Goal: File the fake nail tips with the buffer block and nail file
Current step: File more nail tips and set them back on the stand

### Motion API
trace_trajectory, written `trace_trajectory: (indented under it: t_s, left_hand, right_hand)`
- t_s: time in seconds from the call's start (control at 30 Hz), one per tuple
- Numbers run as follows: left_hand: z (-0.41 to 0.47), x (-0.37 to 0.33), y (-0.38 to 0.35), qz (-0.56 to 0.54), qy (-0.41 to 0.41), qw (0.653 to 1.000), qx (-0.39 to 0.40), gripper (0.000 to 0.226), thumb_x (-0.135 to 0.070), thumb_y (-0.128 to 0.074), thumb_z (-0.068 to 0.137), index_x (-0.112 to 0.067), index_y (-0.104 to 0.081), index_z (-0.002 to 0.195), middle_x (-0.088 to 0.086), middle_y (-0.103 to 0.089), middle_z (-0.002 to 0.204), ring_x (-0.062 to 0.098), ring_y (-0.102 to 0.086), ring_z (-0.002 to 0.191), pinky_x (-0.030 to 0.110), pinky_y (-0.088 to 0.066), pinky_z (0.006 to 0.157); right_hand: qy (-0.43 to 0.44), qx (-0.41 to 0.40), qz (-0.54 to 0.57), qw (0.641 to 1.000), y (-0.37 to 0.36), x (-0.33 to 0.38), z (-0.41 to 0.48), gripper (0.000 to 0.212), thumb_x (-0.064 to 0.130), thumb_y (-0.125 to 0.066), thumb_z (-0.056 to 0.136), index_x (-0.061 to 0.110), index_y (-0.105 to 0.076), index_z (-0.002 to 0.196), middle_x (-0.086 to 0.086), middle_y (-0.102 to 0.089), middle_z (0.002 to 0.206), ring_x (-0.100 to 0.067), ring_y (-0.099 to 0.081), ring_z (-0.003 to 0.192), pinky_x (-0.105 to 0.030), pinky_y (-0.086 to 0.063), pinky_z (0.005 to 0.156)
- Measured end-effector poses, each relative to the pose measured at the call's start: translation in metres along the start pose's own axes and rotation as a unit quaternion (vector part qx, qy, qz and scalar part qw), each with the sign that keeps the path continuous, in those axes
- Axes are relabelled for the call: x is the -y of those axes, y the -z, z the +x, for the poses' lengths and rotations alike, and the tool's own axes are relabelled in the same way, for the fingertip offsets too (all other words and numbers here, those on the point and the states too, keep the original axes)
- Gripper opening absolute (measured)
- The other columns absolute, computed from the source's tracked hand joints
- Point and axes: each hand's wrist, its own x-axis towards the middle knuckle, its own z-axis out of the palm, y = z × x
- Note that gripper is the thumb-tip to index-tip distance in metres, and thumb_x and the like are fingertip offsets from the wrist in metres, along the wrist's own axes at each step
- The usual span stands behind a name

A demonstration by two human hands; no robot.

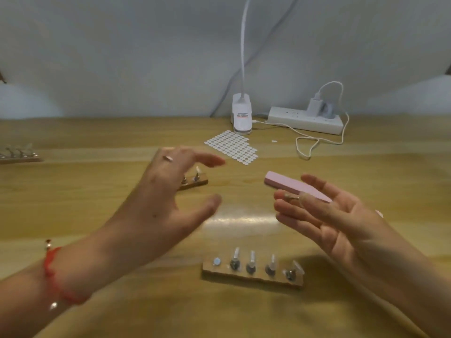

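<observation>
bearing unreadable label (pixel 241 116), lamp base (pixel 242 126)

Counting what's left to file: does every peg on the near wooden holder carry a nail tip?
No, the leftmost peg on the near wooden holder is bare; the other four carry nail tips.
</observation>
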Motion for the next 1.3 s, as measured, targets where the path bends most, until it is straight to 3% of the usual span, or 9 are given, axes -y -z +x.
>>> trace_trajectory:
  t_s: [0.17, 0.4, 0.63, 0.8, 0.9, 1.07, 1.2, 1.27, 1.3]
  left_hand:
    - [0.001, -0.040, -0.026, -0.069, -0.038, 0.995, 0.059, 0.035, -0.036, -0.064, 0.082, -0.039, -0.061, 0.116, -0.024, -0.053, 0.113, 0.005, -0.042, 0.123, 0.022, -0.035, 0.100]
    - [0.002, -0.045, -0.025, -0.127, -0.073, 0.983, 0.110, 0.013, -0.036, -0.069, 0.084, -0.032, -0.072, 0.097, -0.017, -0.062, 0.101, 0.013, -0.055, 0.109, 0.036, -0.043, 0.091]
    - [0.000, -0.043, -0.015, -0.013, -0.158, 0.977, 0.142, 0.014, -0.043, -0.060, 0.085, -0.038, -0.074, 0.088, -0.020, -0.064, 0.098, 0.003, -0.053, 0.101, 0.029, -0.032, 0.092]
    - [0.011, -0.048, -0.001, 0.085, -0.235, 0.952, 0.177, 0.017, -0.048, -0.057, 0.086, -0.044, -0.073, 0.088, -0.017, -0.056, 0.106, 0.008, -0.053, 0.104, 0.037, -0.033, 0.096]
    - [0.016, -0.052, 0.002, 0.106, -0.241, 0.949, 0.177, 0.015, -0.049, -0.058, 0.085, -0.044, -0.072, 0.087, -0.017, -0.053, 0.106, 0.009, -0.053, 0.105, 0.037, -0.032, 0.097]
    - [0.009, -0.051, -0.003, 0.093, -0.208, 0.963, 0.146, 0.017, -0.049, -0.055, 0.086, -0.044, -0.072, 0.086, -0.018, -0.054, 0.103, 0.009, -0.052, 0.104, 0.034, -0.031, 0.097]
    - [-0.002, -0.043, -0.009, -0.023, -0.126, 0.988, 0.085, 0.015, -0.049, -0.062, 0.083, -0.039, -0.073, 0.085, -0.021, -0.058, 0.103, 0.006, -0.055, 0.105, 0.027, -0.039, 0.092]
    - [-0.008, -0.036, -0.011, -0.130, -0.056, 0.989, 0.035, 0.015, -0.044, -0.069, 0.080, -0.030, -0.076, 0.083, -0.017, -0.066, 0.096, 0.005, -0.062, 0.097, 0.019, -0.044, 0.084]
    - [-0.011, -0.031, -0.012, -0.176, -0.011, 0.984, 0.017, 0.016, -0.043, -0.071, 0.077, -0.028, -0.077, 0.082, -0.015, -0.070, 0.091, 0.004, -0.064, 0.092, 0.017, -0.046, 0.080]
  right_hand:
    - [0.010, 0.043, -0.076, 0.996, -0.003, -0.002, -0.008, 0.050, 0.003, -0.064, 0.067, 0.014, -0.047, 0.112, -0.029, -0.072, 0.098, -0.031, -0.075, 0.078, -0.029, -0.060, 0.065]
    - [0.011, 0.136, -0.131, 0.982, -0.001, -0.001, -0.015, 0.047, 0.012, -0.080, 0.073, 0.019, -0.044, 0.103, -0.029, -0.071, 0.103, -0.034, -0.072, 0.099, -0.033, -0.059, 0.080]
    - [-0.011, 0.186, -0.224, 0.957, -0.004, -0.002, -0.019, 0.036, 0.009, -0.076, 0.078, 0.031, -0.047, 0.077, -0.023, -0.074, 0.099, -0.035, -0.073, 0.093, -0.038, -0.060, 0.084]
    - [0.025, 0.200, -0.258, 0.945, -0.008, -0.004, -0.023, 0.039, 0.005, -0.071, 0.077, 0.017, -0.037, 0.091, -0.019, -0.075, 0.099, -0.037, -0.073, 0.093, -0.049, -0.054, 0.087]
    - [0.039, 0.200, -0.253, 0.946, -0.010, -0.001, -0.026, 0.038, 0.006, -0.069, 0.079, 0.014, -0.034, 0.090, -0.019, -0.075, 0.101, -0.038, -0.072, 0.095, -0.046, -0.056, 0.090]
    - [0.048, 0.193, -0.261, 0.945, -0.006, -0.003, -0.024, 0.036, 0.004, -0.069, 0.082, 0.012, -0.035, 0.094, -0.020, -0.074, 0.102, -0.036, -0.072, 0.097, -0.043, -0.057, 0.090]
    - [0.052, 0.198, -0.283, 0.937, 0.003, 0.012, -0.016, 0.048, 0.036, -0.084, 0.072, 0.022, -0.059, 0.111, -0.007, -0.073, 0.117, -0.024, -0.069, 0.109, -0.026, -0.056, 0.087]
    - [0.133, 0.111, -0.387, 0.906, 0.016, 0.023, -0.007, 0.055, 0.049, -0.080, 0.071, 0.025, -0.061, 0.117, 0.003, -0.072, 0.119, -0.014, -0.068, 0.111, -0.021, -0.055, 0.087]
    - [0.173, 0.053, -0.480, 0.858, 0.025, 0.027, 0.000, 0.050, 0.050, -0.077, 0.073, 0.032, -0.061, 0.117, 0.007, -0.071, 0.118, -0.009, -0.066, 0.112, -0.023, -0.054, 0.091]
